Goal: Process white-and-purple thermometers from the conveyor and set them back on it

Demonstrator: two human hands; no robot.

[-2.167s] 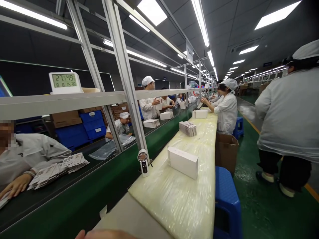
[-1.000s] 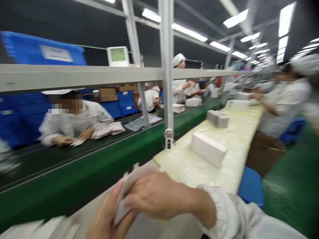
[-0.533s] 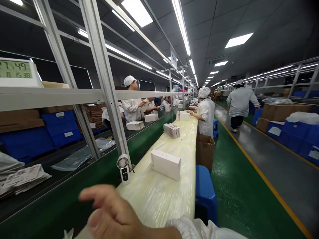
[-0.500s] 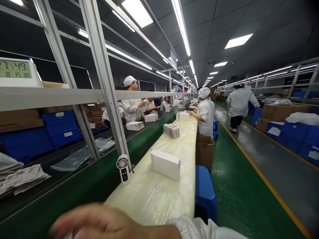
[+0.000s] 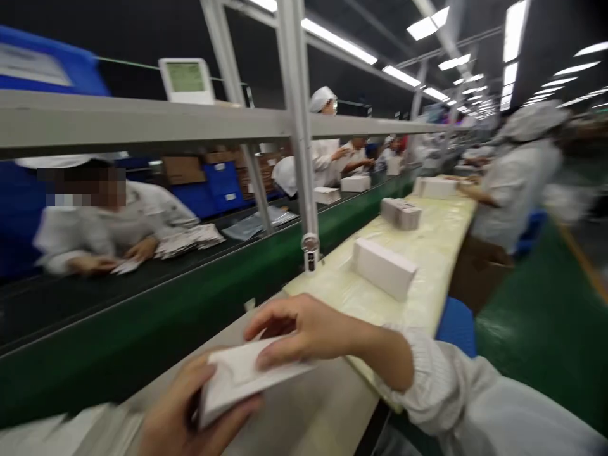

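Observation:
In the head view, a small white carton [image 5: 240, 373] is held tilted in front of me, slightly blurred. My left hand [image 5: 178, 408] is closed round its near left end, thumb on one side and fingers underneath. My right hand [image 5: 313, 329] is at the far end, thumb on the upper face and the other fingers bent behind the edge. A pile of flat white cartons [image 5: 80, 430] lies at the lower left, beside my left hand.
A white box [image 5: 384, 269] stands on the film-covered table [image 5: 332, 285], with bundled cartons [image 5: 400, 213] beyond. A small fan [image 5: 310, 253] is by the metal post [image 5: 297, 126]. Co-workers sit across the green-edged conveyor [image 5: 142, 335] and farther along. A blue stool [image 5: 456, 326] is at right.
The view has turned left and down. My right hand has come to the carton, and my left hand holding it is now in view. A co-worker across the conveyor now shows.

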